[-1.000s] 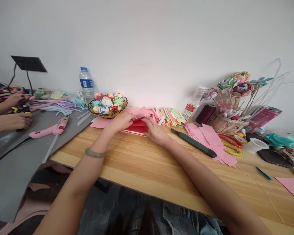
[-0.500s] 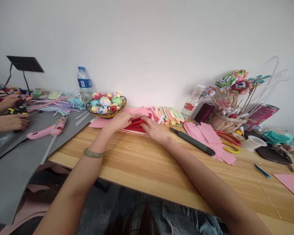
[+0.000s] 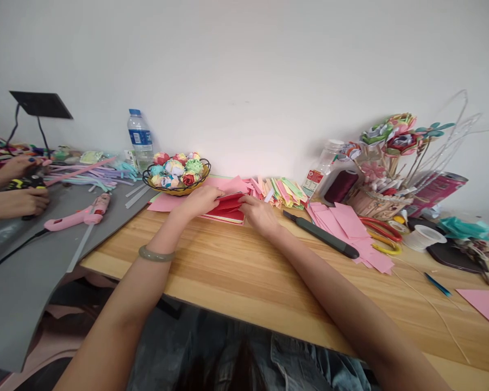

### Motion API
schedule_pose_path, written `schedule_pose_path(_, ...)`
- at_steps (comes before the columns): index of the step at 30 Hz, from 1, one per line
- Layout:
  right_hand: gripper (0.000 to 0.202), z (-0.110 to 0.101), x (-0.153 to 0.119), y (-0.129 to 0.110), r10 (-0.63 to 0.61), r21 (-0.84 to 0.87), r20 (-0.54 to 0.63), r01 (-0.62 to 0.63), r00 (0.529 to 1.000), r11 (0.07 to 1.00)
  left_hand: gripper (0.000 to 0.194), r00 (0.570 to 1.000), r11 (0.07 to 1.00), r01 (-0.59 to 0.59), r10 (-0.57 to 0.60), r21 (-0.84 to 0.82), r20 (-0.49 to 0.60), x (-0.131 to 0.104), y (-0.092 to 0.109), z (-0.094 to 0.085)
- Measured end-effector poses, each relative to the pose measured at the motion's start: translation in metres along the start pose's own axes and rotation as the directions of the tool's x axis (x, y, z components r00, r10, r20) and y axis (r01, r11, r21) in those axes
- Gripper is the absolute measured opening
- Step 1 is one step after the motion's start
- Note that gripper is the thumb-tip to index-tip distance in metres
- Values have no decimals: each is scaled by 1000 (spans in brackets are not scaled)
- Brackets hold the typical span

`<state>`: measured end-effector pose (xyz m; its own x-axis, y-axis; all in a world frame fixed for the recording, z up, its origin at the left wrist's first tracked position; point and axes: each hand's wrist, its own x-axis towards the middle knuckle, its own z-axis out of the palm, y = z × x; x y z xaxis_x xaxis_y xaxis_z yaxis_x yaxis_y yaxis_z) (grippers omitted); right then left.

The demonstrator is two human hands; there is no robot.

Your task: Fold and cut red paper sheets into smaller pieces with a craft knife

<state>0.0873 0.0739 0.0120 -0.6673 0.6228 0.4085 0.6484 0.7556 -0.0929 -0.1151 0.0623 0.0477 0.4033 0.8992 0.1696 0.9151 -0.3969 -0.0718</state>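
Observation:
Red paper (image 3: 230,202) is lifted at its near edge above a stack of coloured sheets, at the back middle of the wooden table. My left hand (image 3: 202,200) grips its left end, the fingertips bent over the edge. At the right end, my right hand (image 3: 259,213) pinches the same red paper between thumb and fingers. Beneath it a pink sheet (image 3: 163,203) sticks out to the left. Just behind the hands lies a pile of coloured paper strips (image 3: 285,191). How many red sheets are held cannot be made out.
A basket of paper flowers (image 3: 175,187) stands to the left, a water bottle (image 3: 140,138) behind it. Rightward lie a grey-green cutter (image 3: 321,234), pink paper pieces (image 3: 352,225) and red-handled pliers (image 3: 381,227). Far left, another person's hands (image 3: 30,201) work near a pink glue gun (image 3: 77,215).
My right hand's fingers have shifted slightly along the red paper's right end, closing into a pinch. My left hand stays almost where it was.

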Motion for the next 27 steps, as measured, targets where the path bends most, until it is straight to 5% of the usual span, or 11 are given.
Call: schedule_pose_path(27, 12, 12, 12, 1, 143, 328, -125, -95, 982, 940, 24, 1000, 999, -5, 6, 33, -22, 2, 0, 3)
